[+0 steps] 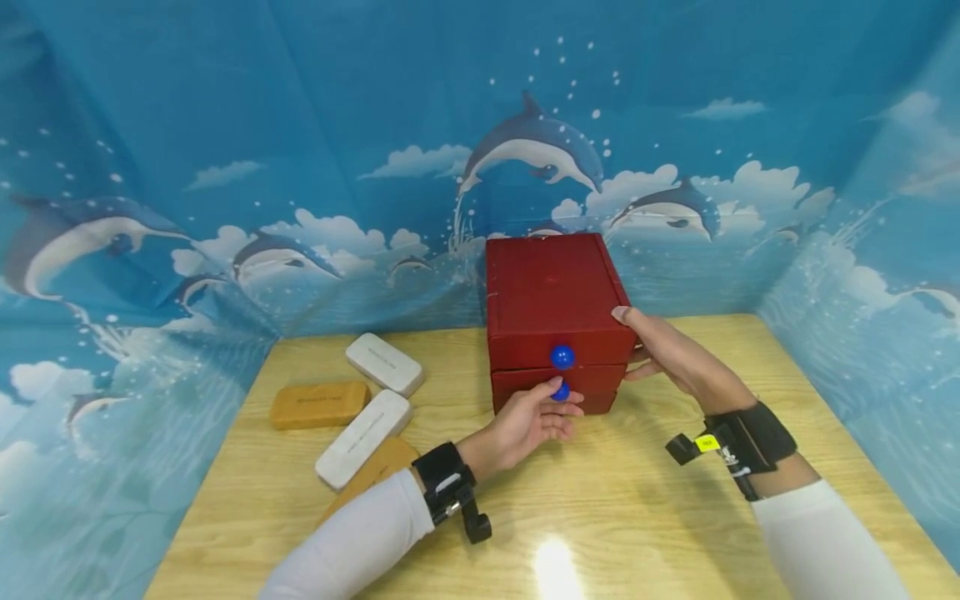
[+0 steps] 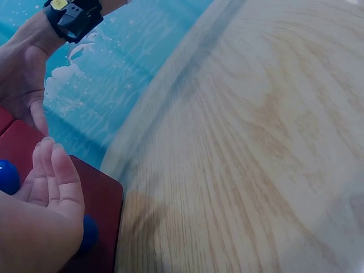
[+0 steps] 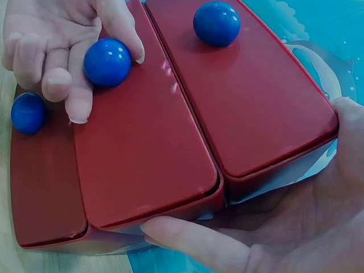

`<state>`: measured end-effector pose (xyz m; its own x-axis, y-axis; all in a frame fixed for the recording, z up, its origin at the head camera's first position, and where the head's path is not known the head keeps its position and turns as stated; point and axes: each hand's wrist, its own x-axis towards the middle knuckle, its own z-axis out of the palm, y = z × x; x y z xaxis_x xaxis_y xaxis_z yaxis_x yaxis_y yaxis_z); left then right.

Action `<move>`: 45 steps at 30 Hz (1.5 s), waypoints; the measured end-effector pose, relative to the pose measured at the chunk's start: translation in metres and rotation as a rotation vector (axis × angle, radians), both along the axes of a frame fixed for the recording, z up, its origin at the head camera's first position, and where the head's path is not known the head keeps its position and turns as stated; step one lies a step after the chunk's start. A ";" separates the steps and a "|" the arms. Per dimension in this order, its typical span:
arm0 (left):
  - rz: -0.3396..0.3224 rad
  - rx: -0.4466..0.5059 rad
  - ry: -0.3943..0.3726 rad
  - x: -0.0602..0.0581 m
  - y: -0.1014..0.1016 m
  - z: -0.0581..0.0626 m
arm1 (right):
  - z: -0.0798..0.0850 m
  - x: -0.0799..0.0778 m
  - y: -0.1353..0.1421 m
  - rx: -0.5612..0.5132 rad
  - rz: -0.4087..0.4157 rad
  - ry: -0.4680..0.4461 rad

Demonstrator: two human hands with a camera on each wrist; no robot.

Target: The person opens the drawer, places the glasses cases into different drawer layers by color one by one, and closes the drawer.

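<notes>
A red drawer box (image 1: 557, 283) with blue round knobs stands at the back of the table. My left hand (image 1: 528, 425) is at its front, palm turned up, and pinches the middle blue knob (image 3: 107, 62) between thumb and index finger; the other fingers are loosely bent. My right hand (image 1: 675, 358) rests against the box's right side, its thumb at the top edge and its fingers spread, nearly straight, along the side. The right wrist view shows three drawer fronts, with the top knob (image 3: 216, 23) and bottom knob (image 3: 29, 113) untouched.
Left on the wooden table (image 1: 600, 517) lie white cases (image 1: 385, 364) and tan cases (image 1: 318, 406), one tan case partly hidden under my left arm. A blue dolphin-print curtain (image 1: 360, 100) encloses the back and sides, close behind the box.
</notes>
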<state>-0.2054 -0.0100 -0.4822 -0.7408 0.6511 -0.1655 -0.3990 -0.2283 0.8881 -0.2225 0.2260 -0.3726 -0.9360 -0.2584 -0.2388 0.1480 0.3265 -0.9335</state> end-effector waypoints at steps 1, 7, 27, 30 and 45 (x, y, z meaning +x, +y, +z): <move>-0.005 -0.008 0.002 0.001 -0.001 0.000 | 0.000 0.000 0.000 -0.001 0.001 0.000; -0.041 -0.036 0.011 0.010 -0.004 0.002 | 0.001 0.000 0.001 -0.004 0.011 -0.006; -0.122 -0.088 0.003 0.058 -0.017 0.005 | -0.004 0.001 0.002 -0.026 0.004 0.010; -0.134 -0.092 -0.010 0.065 -0.019 0.006 | -0.004 0.001 0.003 -0.026 0.003 0.011; -0.152 -0.075 -0.034 0.097 -0.021 0.007 | 0.000 0.003 -0.004 -0.015 -0.014 -0.005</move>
<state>-0.1080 -0.0313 -0.4756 -0.6280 0.7401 -0.2407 -0.4539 -0.0970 0.8858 -0.2198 0.2218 -0.3722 -0.9382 -0.2491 -0.2402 0.1575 0.3106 -0.9374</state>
